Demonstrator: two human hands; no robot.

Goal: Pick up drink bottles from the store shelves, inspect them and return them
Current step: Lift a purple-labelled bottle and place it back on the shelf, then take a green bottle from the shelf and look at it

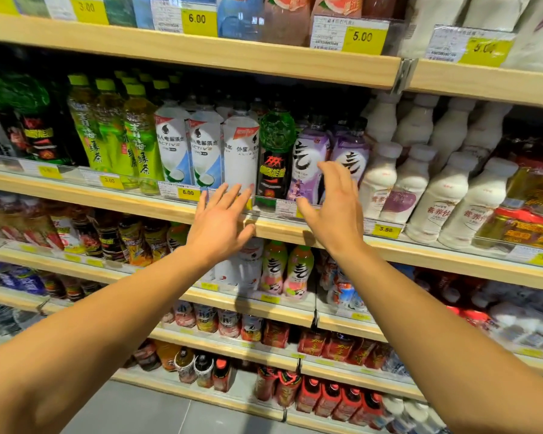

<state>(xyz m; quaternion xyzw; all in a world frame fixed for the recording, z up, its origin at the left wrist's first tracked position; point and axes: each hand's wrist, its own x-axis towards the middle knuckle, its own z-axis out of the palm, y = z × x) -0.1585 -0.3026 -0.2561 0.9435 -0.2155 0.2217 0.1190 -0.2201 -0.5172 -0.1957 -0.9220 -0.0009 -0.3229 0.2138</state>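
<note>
Wooden store shelves fill the view, stacked several tiers high and packed with drink bottles, each row fronted by a clear plastic rail carrying yellow price tags so the bottles stay upright and lined up along the front edge. Both of the person's arms reach forward toward the middle shelf (182, 211). The left hand (221, 219) is spread flat with fingers straight, holding nothing, its fingertips at the shelf's front edge just below a white bottle (240, 151). The right hand (334, 205) is also wide open and empty, palm turned inward with the thumb low, raised in front of a purple bottle (308, 158). Between the two hands, at the front edge of the same shelf, stands a black bottle with a green top (275, 151); the hands flank it on either side, which suggests it is either about to be taken or has just been set down, though that cannot be told. Green tea bottles (138, 142) stand toward the shelf's left end and milky white bottles (427, 189) toward its right.
</note>
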